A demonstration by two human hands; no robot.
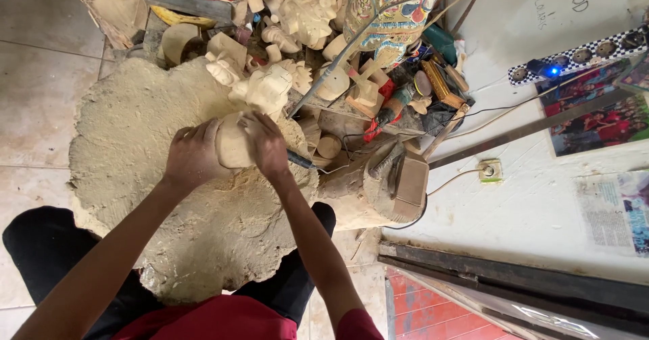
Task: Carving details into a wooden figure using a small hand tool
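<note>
Head view, looking down at a seated carver. The left hand (193,157) grips the left side of a pale, unfinished wooden carving (233,140), fingers wrapped over its edge. The right hand (267,144) presses on the carving's right side and is clenched around a dark-handled tool (301,160) (its tip is hidden beneath the hand). The carving rests on a broad mound of sawdust (149,151) covering the floor, in front of the person's knees. Beyond it lies a heap of unpainted carved figures (270,86); a painted mask (389,12) stands behind them
</note>
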